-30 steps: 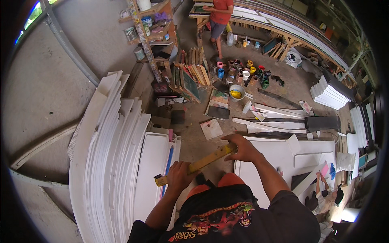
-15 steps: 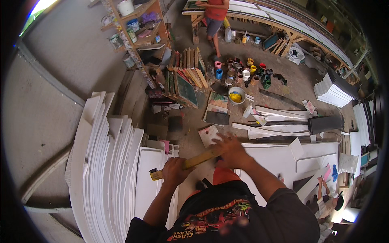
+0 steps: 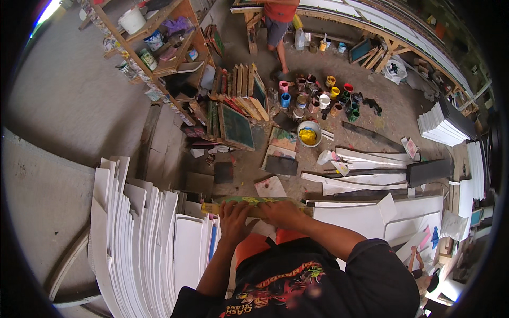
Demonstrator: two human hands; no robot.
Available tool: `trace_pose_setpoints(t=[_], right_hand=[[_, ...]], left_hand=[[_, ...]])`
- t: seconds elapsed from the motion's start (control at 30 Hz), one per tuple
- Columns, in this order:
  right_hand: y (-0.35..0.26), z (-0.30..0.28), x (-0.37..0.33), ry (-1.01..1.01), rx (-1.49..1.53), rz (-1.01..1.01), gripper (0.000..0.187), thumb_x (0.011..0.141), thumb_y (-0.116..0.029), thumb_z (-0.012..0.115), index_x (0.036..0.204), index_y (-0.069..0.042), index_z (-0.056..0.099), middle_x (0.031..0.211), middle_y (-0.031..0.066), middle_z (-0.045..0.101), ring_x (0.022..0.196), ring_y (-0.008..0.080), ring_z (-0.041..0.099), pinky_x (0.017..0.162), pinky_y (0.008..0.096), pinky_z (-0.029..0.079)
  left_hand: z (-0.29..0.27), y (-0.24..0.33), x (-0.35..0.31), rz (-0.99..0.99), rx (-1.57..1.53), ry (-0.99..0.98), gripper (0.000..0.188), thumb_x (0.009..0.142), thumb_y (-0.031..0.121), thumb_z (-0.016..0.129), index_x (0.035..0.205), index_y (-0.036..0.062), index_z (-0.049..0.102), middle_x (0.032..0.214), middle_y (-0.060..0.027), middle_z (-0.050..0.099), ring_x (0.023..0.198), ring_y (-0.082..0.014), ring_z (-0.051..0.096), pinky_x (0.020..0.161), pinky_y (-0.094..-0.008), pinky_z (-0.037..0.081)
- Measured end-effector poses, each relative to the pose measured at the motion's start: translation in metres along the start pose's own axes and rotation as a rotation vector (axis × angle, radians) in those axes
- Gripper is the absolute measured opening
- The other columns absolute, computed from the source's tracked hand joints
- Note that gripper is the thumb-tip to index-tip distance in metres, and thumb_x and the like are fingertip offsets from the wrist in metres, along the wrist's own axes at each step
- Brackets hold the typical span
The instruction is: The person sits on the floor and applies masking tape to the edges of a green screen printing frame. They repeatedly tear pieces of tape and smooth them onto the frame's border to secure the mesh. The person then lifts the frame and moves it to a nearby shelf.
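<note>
Level in front of my body is a long squeegee point(image 3: 257, 200) with a yellowish wooden body and a green and yellow stained strip along its far edge. My left hand point(image 3: 235, 218) is closed over it near its left end, fingers laid across the top. Closer to the right end, my right hand point(image 3: 283, 214) grips the same squeegee; its thumb side lies near the left hand. My fingers hide part of the wood. Below the left hand, white sheets point(image 3: 191, 244) stand on edge in a long row.
Open paint cans point(image 3: 324, 100) stand on the floor ahead, beside a bucket of yellow paint point(image 3: 308, 133). Framed screens point(image 3: 237, 124) lean by a shelf point(image 3: 159, 69). A white-topped table point(image 3: 352, 220) is at my right. Another person point(image 3: 277, 24) stands by the far bench.
The squeegee has turned from slanted to nearly level and moved farther from me, its stained strip now showing. My right hand has come down and closer to my left. The view has shifted slightly.
</note>
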State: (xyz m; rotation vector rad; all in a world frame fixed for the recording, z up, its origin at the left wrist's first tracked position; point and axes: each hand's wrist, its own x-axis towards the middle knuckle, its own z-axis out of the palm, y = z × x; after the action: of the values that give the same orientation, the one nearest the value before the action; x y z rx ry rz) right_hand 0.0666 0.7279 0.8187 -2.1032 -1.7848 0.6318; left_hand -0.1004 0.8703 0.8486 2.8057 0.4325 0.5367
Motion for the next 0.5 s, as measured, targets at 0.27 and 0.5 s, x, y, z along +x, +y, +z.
trace_pose_setpoints(t=[0.27, 0.5], right_hand=[[0.047, -0.003, 0.063, 0.024, 0.154, 0.338, 0.053, 0.094, -0.036, 0.066, 0.135, -0.005, 0.053, 0.108, 0.0215, 0.073, 0.088, 0.0412, 0.073, 0.074, 0.0538, 0.058], [0.078, 0.024, 0.142, 0.148, 0.27, 0.56, 0.054, 0.095, -0.032, 0.064, 0.137, -0.003, 0.048, 0.109, 0.0251, 0.071, 0.093, 0.0464, 0.071, 0.079, 0.058, 0.056]], left_hand=[[0.077, -0.04, 0.023, -0.709, -0.769, -0.128, 0.05, 0.096, 0.034, 0.075, 0.128, -0.0021, 0.064, 0.108, -0.0153, 0.07, 0.103, -0.0264, 0.067, 0.093, -0.036, 0.051], [0.166, -0.088, 0.099, -0.886, -1.077, -0.254, 0.062, 0.102, 0.045, 0.065, 0.132, -0.0093, 0.058, 0.111, -0.0179, 0.07, 0.096, -0.0229, 0.07, 0.091, -0.0339, 0.053]])
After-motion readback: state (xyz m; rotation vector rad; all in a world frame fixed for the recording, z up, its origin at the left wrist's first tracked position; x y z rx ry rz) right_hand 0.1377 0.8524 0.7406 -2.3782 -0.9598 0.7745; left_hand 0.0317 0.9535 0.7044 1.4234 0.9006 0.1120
